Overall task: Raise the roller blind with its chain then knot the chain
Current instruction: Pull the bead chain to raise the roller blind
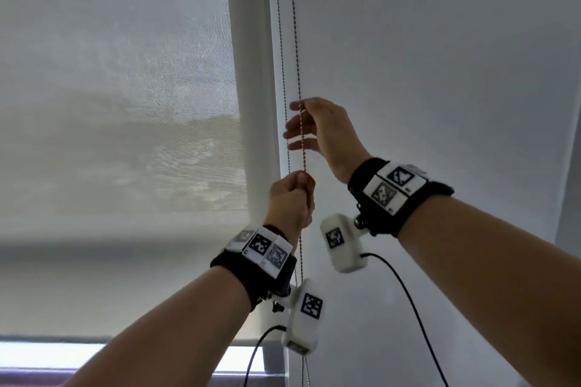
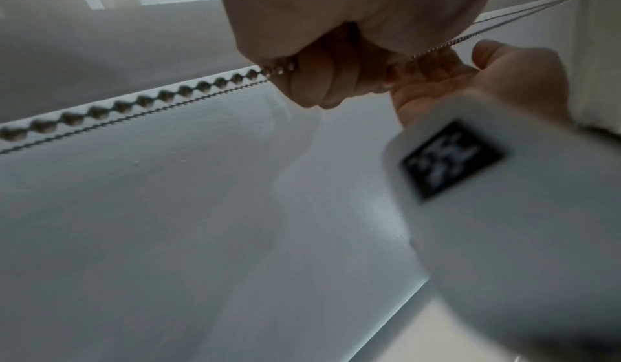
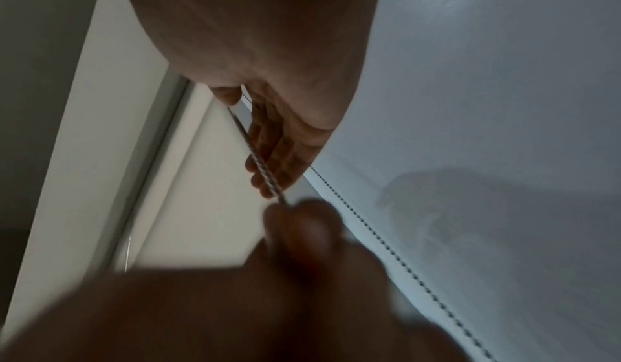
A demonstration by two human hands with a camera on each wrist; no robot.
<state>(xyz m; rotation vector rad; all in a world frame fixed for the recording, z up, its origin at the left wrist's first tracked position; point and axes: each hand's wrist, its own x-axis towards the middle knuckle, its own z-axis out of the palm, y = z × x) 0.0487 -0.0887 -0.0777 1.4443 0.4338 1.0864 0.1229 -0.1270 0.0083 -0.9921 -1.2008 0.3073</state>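
Note:
The pale roller blind (image 1: 125, 104) hangs over the window, its bottom edge low in the head view. Two strands of metal bead chain (image 1: 295, 41) drop along its right side. My left hand (image 1: 301, 181) grips the right-hand strand in a fist, seen close in the left wrist view as hand (image 2: 319, 81) on chain (image 2: 134, 102). Just above it, my right hand (image 1: 297, 126) is open, fingers spread, and the same strand runs across them. In the right wrist view the chain (image 3: 255, 155) passes between thumb and straight fingers (image 3: 285, 152); the blurred left hand (image 3: 302, 224) sits below.
A plain grey-white wall (image 1: 440, 72) fills the right side, and the other chain strand (image 3: 386, 248) lies against it. A bright strip of window (image 1: 47, 353) shows under the blind. Black camera cables (image 1: 408, 292) hang from both wrists near the chain.

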